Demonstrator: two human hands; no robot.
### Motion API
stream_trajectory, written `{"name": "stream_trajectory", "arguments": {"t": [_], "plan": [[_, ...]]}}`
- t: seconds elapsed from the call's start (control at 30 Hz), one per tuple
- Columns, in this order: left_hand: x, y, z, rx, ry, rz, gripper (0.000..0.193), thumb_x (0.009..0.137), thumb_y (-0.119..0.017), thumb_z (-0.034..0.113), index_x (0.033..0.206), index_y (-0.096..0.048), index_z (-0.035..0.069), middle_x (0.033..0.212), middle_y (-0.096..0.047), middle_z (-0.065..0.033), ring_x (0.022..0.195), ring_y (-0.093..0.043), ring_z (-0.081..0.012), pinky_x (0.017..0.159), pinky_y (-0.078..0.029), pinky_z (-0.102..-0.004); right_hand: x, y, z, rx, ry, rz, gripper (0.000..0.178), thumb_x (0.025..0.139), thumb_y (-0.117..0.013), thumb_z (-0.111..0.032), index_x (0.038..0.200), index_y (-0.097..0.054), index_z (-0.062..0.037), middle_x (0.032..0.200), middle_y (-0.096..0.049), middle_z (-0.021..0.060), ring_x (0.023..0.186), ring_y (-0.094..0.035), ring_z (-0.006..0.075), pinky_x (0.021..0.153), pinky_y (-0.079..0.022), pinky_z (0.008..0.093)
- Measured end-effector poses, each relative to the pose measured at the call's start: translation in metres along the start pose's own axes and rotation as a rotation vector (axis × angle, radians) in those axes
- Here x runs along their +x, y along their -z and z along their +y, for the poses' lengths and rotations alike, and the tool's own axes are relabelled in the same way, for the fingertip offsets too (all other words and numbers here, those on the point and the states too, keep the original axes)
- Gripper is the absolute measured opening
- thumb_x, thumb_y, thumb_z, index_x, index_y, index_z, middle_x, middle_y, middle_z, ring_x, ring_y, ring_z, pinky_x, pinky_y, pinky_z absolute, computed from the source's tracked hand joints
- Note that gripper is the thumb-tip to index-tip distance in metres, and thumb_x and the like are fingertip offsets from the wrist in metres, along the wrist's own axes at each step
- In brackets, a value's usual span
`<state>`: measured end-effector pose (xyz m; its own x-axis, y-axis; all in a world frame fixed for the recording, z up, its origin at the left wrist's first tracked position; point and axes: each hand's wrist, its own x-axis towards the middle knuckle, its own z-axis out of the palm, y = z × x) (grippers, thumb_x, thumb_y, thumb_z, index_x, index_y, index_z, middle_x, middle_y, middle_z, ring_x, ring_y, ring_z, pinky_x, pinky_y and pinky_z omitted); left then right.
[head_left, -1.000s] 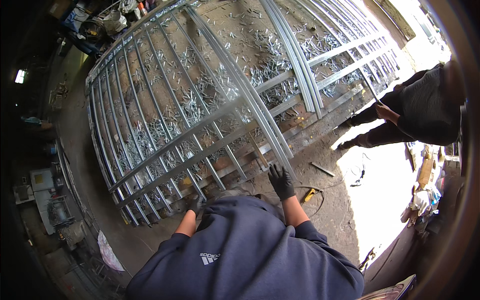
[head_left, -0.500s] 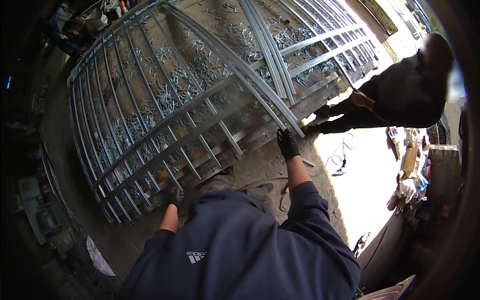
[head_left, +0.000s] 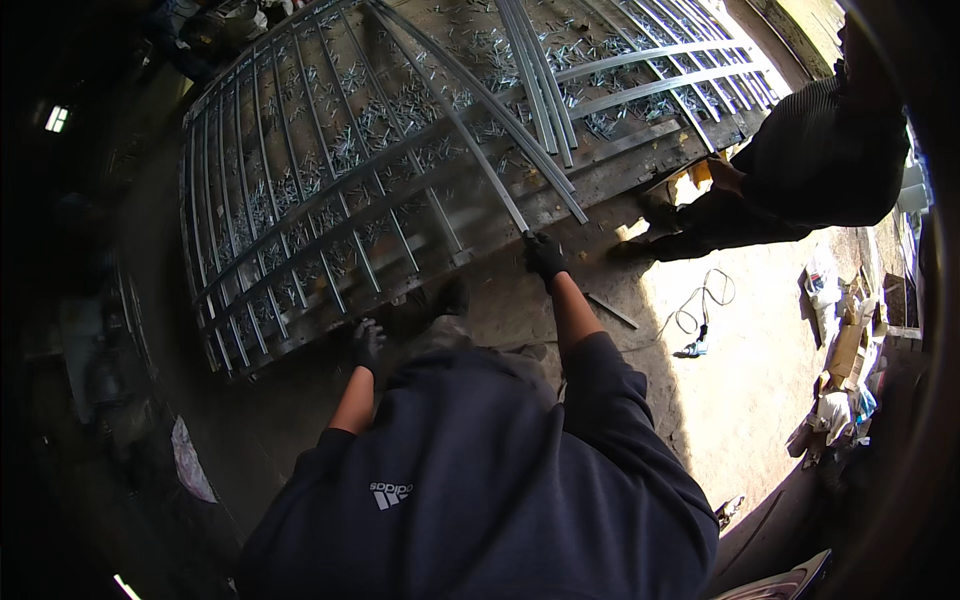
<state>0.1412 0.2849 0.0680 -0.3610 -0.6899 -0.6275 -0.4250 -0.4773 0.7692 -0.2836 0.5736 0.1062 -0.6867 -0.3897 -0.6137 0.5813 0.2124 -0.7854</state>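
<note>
My right hand [head_left: 543, 257], in a black glove, is closed on the near end of a long metal bar [head_left: 492, 178]. The bar slants away from me over a large worktable [head_left: 625, 165]. Just right of it lies a pair of similar bars [head_left: 535, 158], apart from it at the near end. My left hand [head_left: 369, 345], also gloved, hovers by the table's near edge with its fingers loosely apart and nothing in it. Beyond it spreads a grid of thin metal bars crossed by two long strips [head_left: 290, 222].
Many small metal pieces [head_left: 360, 130] litter the tabletop. Another bundle of bars [head_left: 535, 75] lies farther right. A co-worker [head_left: 815, 165] stands at the right with a hand by the table edge. A corded tool [head_left: 693, 348] and a short metal strip [head_left: 612, 311] lie on the floor.
My right hand has moved left and closed on one bar's end, and that bar now stands apart from its neighbours. My left hand has lifted slightly away from the bar ends.
</note>
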Motion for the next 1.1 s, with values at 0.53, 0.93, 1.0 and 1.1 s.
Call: {"name": "stream_trajectory", "arguments": {"t": [0.53, 0.93, 1.0, 1.1], "plan": [[-0.043, -0.278, 0.001, 0.073, 0.48, -0.659, 0.047, 0.098, -0.056, 0.052, 0.135, -0.052, 0.023, 0.116, -0.066, -0.0055, 0.097, -0.065, -0.0204, 0.08, -0.055, -0.0394, -0.433, 0.26, 0.284, -0.434, -0.603, -0.089, 0.054, 0.086, -0.072, -0.056, 0.104, -0.068, -0.0045, 0.084, -0.068, 0.0069, 0.065, -0.06, 0.0156, 0.061, -0.046, 0.031], [-0.002, -0.393, 0.041, -0.38, 0.429, -0.75, 0.045, 0.098, -0.054, 0.055, 0.103, -0.064, 0.012, 0.089, -0.069, -0.0079, 0.083, -0.069, -0.0295, 0.075, -0.057, -0.049, -0.484, 0.218, 0.313, -0.151, -0.571, 0.282, 0.035, 0.094, -0.07, -0.04, 0.083, -0.07, -0.0069, 0.065, -0.059, 0.0013, 0.052, -0.052, 0.0108, 0.051, -0.04, 0.0283], [0.023, -0.395, 0.047, -0.404, 0.375, -0.596, 0.042, 0.1, -0.053, 0.052, 0.1, -0.063, 0.011, 0.088, -0.069, -0.008, 0.082, -0.068, -0.0299, 0.074, -0.057, -0.0492, -0.504, 0.22, 0.328, -0.165, -0.575, 0.315, 0.038, 0.093, -0.07, -0.043, 0.086, -0.072, -0.0055, 0.07, -0.066, 0.0046, 0.058, -0.058, 0.0141, 0.056, -0.045, 0.0301], [0.058, -0.393, 0.052, -0.338, 0.409, -0.392, 0.038, 0.101, -0.053, 0.046, 0.099, -0.062, 0.009, 0.084, -0.067, -0.0077, 0.077, -0.066, -0.0277, 0.07, -0.056, -0.0454, -0.514, 0.217, 0.345, -0.41, -0.551, 0.436, 0.045, 0.092, -0.07, -0.046, 0.097, -0.074, -0.0009, 0.084, -0.073, 0.0103, 0.074, -0.067, 0.0205, 0.069, -0.051, 0.0338]]}}
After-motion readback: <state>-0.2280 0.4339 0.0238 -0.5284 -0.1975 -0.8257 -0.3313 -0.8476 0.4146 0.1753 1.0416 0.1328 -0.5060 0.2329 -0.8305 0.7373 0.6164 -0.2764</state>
